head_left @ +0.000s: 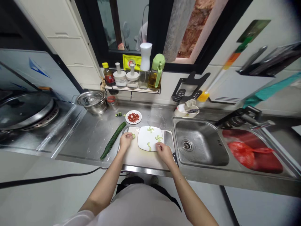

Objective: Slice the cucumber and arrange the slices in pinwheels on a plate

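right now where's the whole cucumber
In the head view, the whole cucumber lies on the steel counter, just left of the cutting board and the left hand.

The worktop (91, 128) is brushed-looking stainless steel, smooth, with blurry reflections and wet-looking spots. At right, the sink basin (199, 141) is the same grey metal, softly shiny, its drain (187, 145) brighter. The lidded pot (94, 105) at left of centre is polished metal. The square plate (150, 138) is smooth, glossy white; the chopping board (134, 153) beneath looks matt and pale. The cucumber (113, 141) has dark, bumpy skin. On the shelf, the oil bottle (155, 75) has a clear body and a green plastic top. The knotted bag (242, 153) in the right basin is thin, crinkled red plastic. The shirt (143, 207) at bottom is soft, matt pale cloth.
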Motion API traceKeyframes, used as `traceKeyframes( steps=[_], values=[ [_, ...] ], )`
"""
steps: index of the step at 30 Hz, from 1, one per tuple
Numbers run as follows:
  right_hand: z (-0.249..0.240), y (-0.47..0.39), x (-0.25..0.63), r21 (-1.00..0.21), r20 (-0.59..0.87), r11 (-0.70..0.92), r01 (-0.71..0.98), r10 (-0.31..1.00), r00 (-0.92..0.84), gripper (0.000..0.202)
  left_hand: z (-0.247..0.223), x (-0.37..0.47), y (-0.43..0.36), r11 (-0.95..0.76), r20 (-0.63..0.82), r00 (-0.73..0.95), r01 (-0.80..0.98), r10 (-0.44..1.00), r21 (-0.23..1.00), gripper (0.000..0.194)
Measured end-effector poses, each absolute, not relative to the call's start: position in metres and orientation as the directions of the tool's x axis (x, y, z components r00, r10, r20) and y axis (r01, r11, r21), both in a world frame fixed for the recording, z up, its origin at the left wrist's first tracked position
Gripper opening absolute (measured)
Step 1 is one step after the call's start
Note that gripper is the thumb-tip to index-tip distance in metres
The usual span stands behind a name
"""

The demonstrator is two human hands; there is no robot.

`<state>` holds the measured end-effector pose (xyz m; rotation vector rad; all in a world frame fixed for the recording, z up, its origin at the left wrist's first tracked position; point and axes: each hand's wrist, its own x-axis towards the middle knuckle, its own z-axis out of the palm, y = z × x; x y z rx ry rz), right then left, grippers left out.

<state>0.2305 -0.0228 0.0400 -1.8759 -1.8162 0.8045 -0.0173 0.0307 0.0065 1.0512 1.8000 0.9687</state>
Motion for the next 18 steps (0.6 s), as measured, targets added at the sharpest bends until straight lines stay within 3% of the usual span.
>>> traceKeyframes(
  steps=[3, 5, 10, 14, 18],
  values=[
    [0.051, -0.012, 0.224, -0.707, -0.063, -0.026, 0.707, 0.998, -0.026, 0.031, 0.023, -0.008, 0.035, 0.271, -0.280, -0.244, -0.072, 0.928, 0.960, 0.037],
    [0.061, -0.004, 0.217, -0.753, -0.028, -0.008, 0.658, 0.999, -0.020, 0.028, 0.037, -0.001, 0.035, 0.235, -0.259, -0.172, -0.149, 0.951, 0.961, 0.038],
    [0.087, 0.015, 0.198, -0.902, 0.005, 0.032, 0.431, 0.998, -0.064, 0.023, 0.075, 0.015, 0.030, 0.180, -0.188, -0.024, -0.191, 0.982, 0.965, 0.037],
    [0.099, 0.021, 0.187, -0.954, 0.016, 0.059, 0.294, 0.989, -0.148, 0.017, 0.096, 0.024, 0.024, 0.154, -0.149, 0.041, -0.209, 0.988, 0.966, 0.035],
    [0.102, 0.022, 0.184, -0.988, -0.004, 0.015, 0.151, 0.992, -0.124, 0.018, 0.105, 0.029, 0.020, 0.134, -0.123, 0.074, -0.173, 0.990, 0.976, 0.036]
  ],
)
